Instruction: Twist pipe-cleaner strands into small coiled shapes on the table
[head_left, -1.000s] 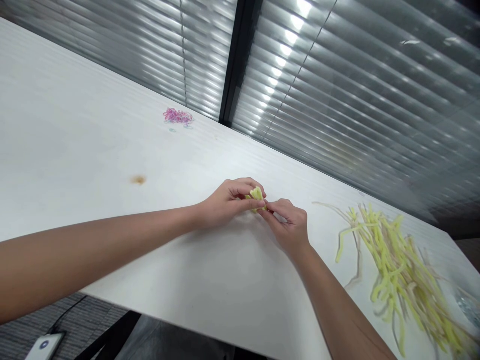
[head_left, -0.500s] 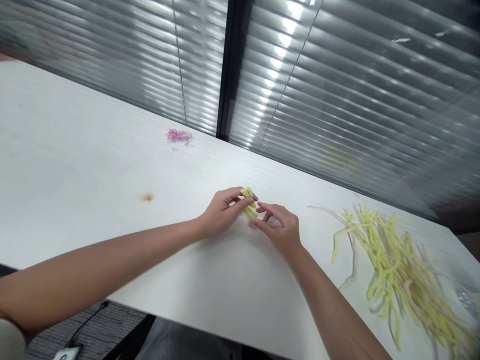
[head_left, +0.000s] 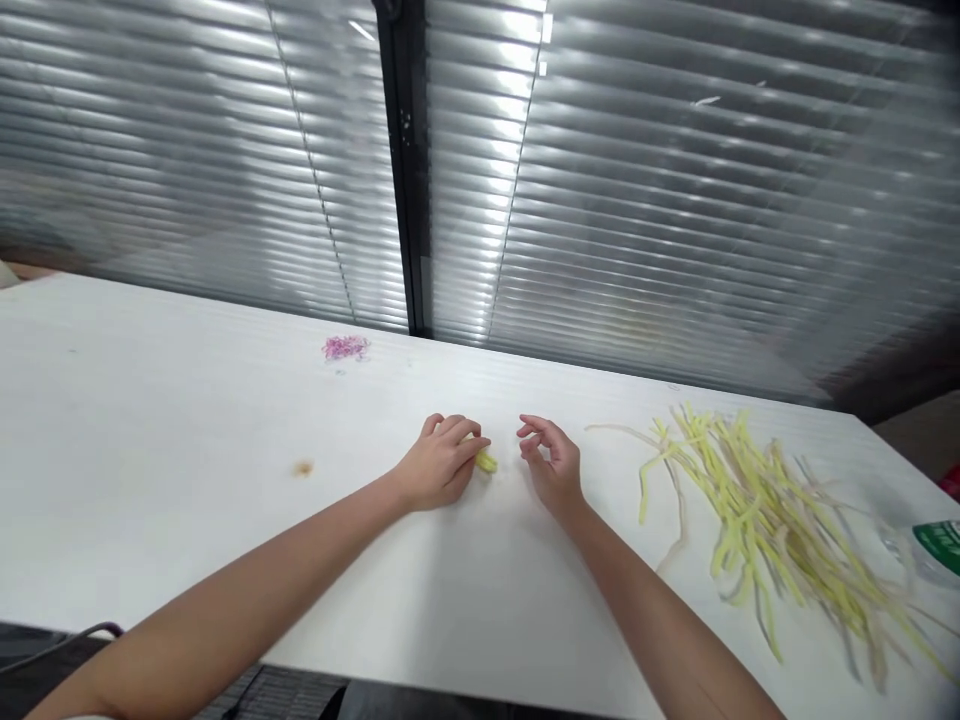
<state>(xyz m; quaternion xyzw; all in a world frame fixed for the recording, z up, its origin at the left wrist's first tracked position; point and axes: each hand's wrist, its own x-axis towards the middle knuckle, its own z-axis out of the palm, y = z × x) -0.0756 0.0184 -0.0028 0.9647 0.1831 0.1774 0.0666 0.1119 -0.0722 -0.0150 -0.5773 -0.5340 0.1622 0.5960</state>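
My left hand [head_left: 442, 463] rests low over the white table with its fingers closed around a small bundle of folded yellow fuzzy strips [head_left: 486, 461], which look like pipe cleaners. Only the bundle's right end shows; the rest is hidden under the fingers. A short gap to the right, my right hand [head_left: 553, 462] hovers with thumb and fingers curled but apart, and nothing can be seen in it. Farther right lies a loose heap of long yellow and beige strips [head_left: 750, 490].
Toward the back of the white table [head_left: 187, 430] sits a small pile of pink and purple loops, like tiny rubber bands [head_left: 346, 346]. A brown stain [head_left: 302, 468] marks the tabletop. A clear bottle with a green label [head_left: 941, 543] lies at the right edge. Window blinds [head_left: 637, 220] stand behind.
My right hand has drawn away from the bundle to the right. My left hand has turned palm down over the bundle near the tabletop. The view has tilted upward and levelled.
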